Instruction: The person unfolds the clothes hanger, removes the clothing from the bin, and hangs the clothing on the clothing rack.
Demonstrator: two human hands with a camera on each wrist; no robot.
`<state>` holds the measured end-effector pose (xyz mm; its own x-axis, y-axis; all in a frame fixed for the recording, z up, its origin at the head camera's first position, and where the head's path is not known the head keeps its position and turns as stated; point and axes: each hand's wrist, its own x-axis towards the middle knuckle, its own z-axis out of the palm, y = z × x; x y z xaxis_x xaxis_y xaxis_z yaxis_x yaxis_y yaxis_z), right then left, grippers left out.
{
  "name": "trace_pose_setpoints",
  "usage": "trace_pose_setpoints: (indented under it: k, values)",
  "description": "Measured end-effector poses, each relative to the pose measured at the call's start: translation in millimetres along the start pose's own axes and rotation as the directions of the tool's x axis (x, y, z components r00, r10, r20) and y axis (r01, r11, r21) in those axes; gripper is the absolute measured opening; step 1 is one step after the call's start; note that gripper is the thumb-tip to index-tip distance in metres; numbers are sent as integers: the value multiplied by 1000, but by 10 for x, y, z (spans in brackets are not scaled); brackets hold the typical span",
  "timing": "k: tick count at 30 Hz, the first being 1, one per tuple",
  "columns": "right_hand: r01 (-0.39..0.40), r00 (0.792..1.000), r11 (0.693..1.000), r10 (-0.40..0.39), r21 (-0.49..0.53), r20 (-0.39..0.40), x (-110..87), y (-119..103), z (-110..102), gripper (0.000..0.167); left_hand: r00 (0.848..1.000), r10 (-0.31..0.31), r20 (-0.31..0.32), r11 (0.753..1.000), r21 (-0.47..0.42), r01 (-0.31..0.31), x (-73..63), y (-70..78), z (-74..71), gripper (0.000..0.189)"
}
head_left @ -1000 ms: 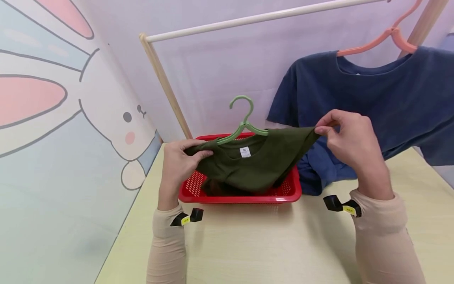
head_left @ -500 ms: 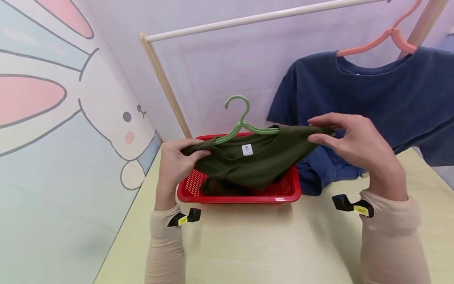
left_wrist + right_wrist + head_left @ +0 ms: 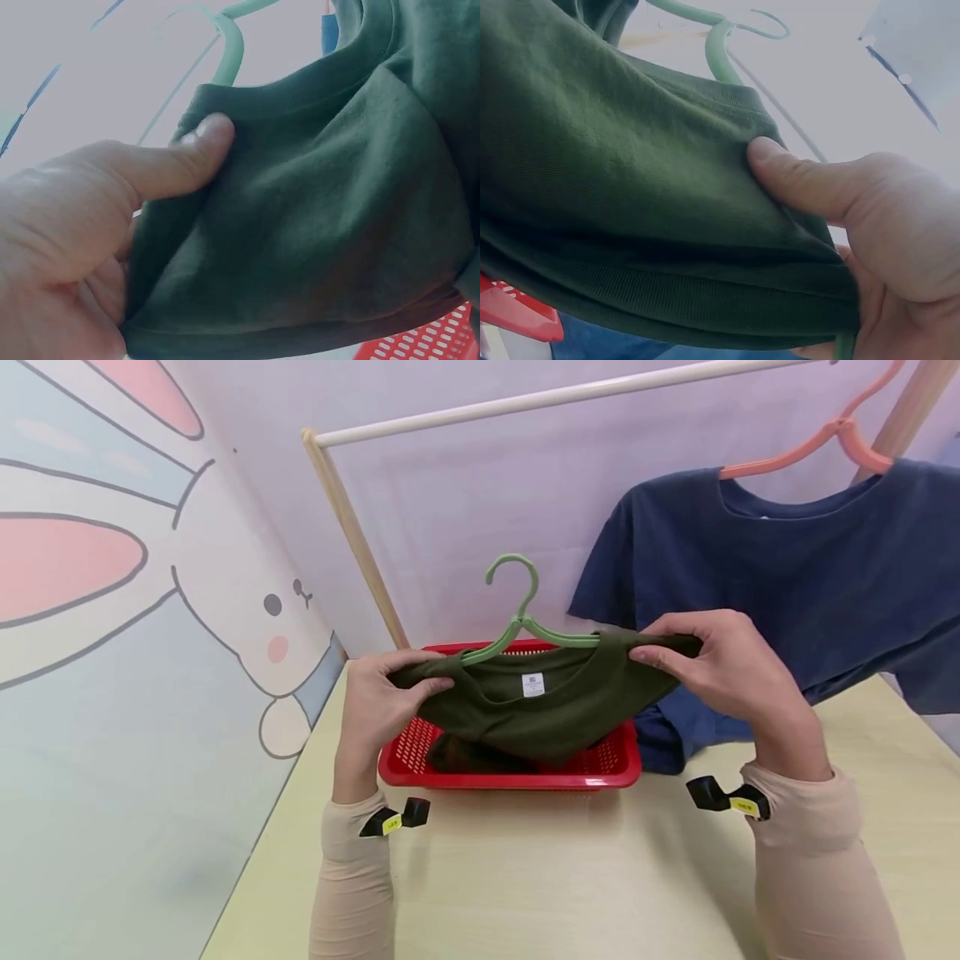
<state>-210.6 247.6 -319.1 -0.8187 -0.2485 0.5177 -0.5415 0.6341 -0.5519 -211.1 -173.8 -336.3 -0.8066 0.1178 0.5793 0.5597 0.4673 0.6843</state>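
A dark green T-shirt (image 3: 517, 718) with a white neck label hangs spread between both hands, over a red basket. The light green hanger (image 3: 517, 622) is inside its neck, the hook standing up and both arms running under the shoulders. My left hand (image 3: 375, 706) pinches the left shoulder, thumb in front, as the left wrist view also shows. With thumb in front and fingers behind, my right hand (image 3: 731, 668) grips the other shoulder near the sleeve. In the right wrist view a green hanger tip (image 3: 844, 346) shows below the sleeve hem.
The red basket (image 3: 510, 781) stands on the pale table (image 3: 510, 877), with dark cloth inside. A navy T-shirt (image 3: 780, 568) on a pink hanger (image 3: 795, 452) hangs at right. Above runs a white rail (image 3: 555, 395) on wooden posts. A wall with a rabbit picture (image 3: 217, 577) borders the left.
My right hand has let go of the sleeve edge and shifted inward to grip the shoulder. The hanger's right arm shows farther across the neck opening. The left hand keeps its hold.
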Motion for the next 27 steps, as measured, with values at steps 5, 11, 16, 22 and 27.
trace_pose_setpoints:
  k: [5,11,16,22,27]
  values:
    - [14,999,1000,-13,2,-49,-16,42,-62,10,998,30,-62,1000,4,-30,6,-36,-71,42]
    - [-24,995,997,30,68,-99,-51,88,-164,10,989,30,-144,999,16,-28,20,-58,-110,30]
    - [-45,992,994,56,99,-109,-61,100,-200,11,987,18,-161,999,-36,-24,38,-76,-77,21]
    - [-53,992,992,66,112,-111,-58,89,-205,11,988,-11,-157,995,-99,-5,28,-61,-45,16]
    - [-58,991,992,71,114,-111,-58,71,-201,11,987,-20,-160,992,-127,0,30,-53,-25,15]
